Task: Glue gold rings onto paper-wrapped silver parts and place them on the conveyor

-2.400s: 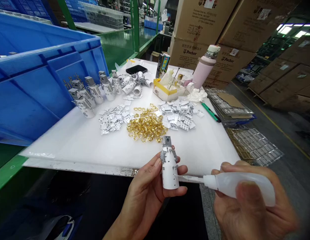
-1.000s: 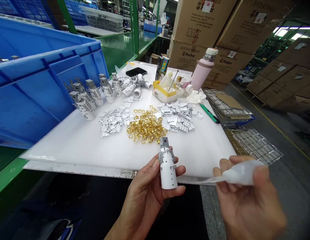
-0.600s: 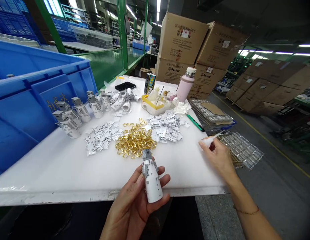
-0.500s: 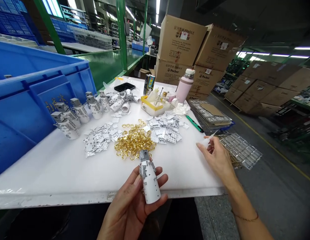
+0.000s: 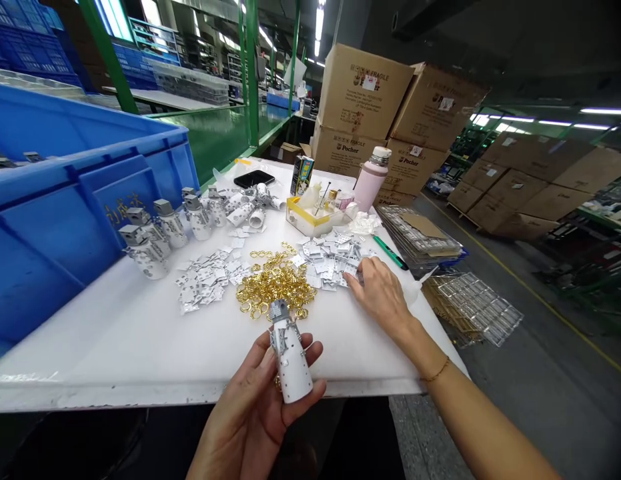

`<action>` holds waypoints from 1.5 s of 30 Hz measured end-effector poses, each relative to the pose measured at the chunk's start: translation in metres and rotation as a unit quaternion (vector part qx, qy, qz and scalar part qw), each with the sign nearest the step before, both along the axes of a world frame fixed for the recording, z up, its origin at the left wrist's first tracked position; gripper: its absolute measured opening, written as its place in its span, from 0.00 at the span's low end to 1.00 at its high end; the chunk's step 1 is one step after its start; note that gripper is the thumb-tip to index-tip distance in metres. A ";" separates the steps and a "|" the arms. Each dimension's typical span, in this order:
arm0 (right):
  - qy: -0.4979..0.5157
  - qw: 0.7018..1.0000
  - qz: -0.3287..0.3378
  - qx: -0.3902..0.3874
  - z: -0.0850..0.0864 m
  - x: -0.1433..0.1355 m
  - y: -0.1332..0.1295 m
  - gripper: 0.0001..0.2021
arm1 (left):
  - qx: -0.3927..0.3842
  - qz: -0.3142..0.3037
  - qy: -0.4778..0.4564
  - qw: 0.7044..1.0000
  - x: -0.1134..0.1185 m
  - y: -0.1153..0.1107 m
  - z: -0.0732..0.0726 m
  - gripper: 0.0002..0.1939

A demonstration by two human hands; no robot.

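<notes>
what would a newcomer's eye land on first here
The heap of shiny gold rings in the middle of the white table would probably catch the eye first. Nearer the camera, the left hand holds a white tapered part with a grey top. The big blue crate at the picture's left also stands out, with similar parts standing beside it.

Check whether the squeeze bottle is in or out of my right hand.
Out: the squeeze bottle rests on the table beside the right hand, whose fingertips are at the white pieces instead.
</notes>
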State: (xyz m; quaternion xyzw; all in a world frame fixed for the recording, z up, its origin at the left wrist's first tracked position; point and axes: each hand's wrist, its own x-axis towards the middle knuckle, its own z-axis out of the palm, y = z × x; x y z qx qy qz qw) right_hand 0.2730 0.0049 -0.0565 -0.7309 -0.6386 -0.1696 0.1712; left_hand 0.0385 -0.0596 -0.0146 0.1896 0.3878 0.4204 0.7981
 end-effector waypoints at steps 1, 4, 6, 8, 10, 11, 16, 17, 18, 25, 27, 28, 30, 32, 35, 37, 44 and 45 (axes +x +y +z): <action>-0.010 1.000 -0.001 -0.008 0.000 0.000 0.000 0.07 | -0.001 0.002 -0.002 1.000 -0.001 0.000 -0.001 0.19; -0.031 0.999 0.001 -0.025 0.001 0.001 -0.005 0.08 | -0.009 0.001 -0.010 1.000 -0.003 0.001 -0.003 0.19; -0.043 0.999 0.002 -0.031 0.002 0.002 -0.008 0.08 | -0.008 -0.004 -0.012 1.000 -0.003 0.001 -0.004 0.20; -0.056 0.998 0.000 -0.033 0.003 0.005 -0.009 0.08 | -0.004 -0.007 -0.010 1.000 -0.003 0.001 -0.004 0.20; -0.069 0.997 0.000 -0.036 0.003 0.007 -0.009 0.09 | -0.002 -0.008 -0.008 1.000 -0.003 0.000 -0.004 0.20; -0.074 0.997 0.002 -0.038 0.004 0.007 -0.008 0.09 | -0.002 -0.007 -0.006 1.000 -0.003 0.000 -0.004 0.20; -0.080 0.996 0.014 -0.043 0.006 0.006 -0.003 0.09 | -0.007 0.000 -0.018 1.000 -0.001 0.002 -0.003 0.18; -0.079 0.996 0.015 -0.044 0.007 0.006 -0.002 0.09 | -0.015 -0.002 -0.028 1.000 0.000 0.004 -0.003 0.18; -0.077 0.996 0.015 -0.044 0.007 0.005 -0.001 0.09 | -0.025 -0.005 -0.038 0.999 0.000 0.005 -0.002 0.19; -0.066 0.997 -0.002 -0.037 0.007 0.006 0.001 0.09 | -0.048 -0.026 -0.087 0.995 -0.003 0.010 -0.004 0.23; -0.062 0.998 -0.002 -0.030 0.007 0.008 -0.001 0.11 | -0.049 -0.019 -0.078 0.996 -0.004 0.010 -0.003 0.22; -0.059 0.998 0.001 -0.025 0.007 0.009 -0.003 0.11 | -0.051 -0.015 -0.070 0.996 -0.004 0.009 -0.003 0.21; -0.054 0.998 0.015 -0.016 0.007 0.011 -0.004 0.10 | -0.059 -0.010 -0.059 0.996 -0.004 0.008 -0.002 0.20; -0.045 0.998 0.035 -0.004 0.005 0.012 -0.005 0.09 | -0.061 -0.014 -0.057 0.996 -0.004 0.008 -0.001 0.19; -0.021 0.998 0.058 0.018 0.002 0.015 -0.006 0.09 | -0.055 -0.024 -0.060 0.996 -0.003 0.008 0.000 0.16; 0.001 0.997 0.067 0.035 0.000 0.019 -0.007 0.08 | -0.046 -0.027 -0.062 0.997 -0.003 0.008 0.000 0.16; 0.088 0.984 0.089 0.128 0.017 -0.001 -0.039 0.06 | -0.055 -0.025 -0.073 0.996 -0.002 0.010 -0.005 0.15; 0.106 0.979 0.102 0.143 0.022 -0.011 -0.048 0.05 | -0.059 -0.033 -0.076 0.995 -0.002 0.010 -0.005 0.14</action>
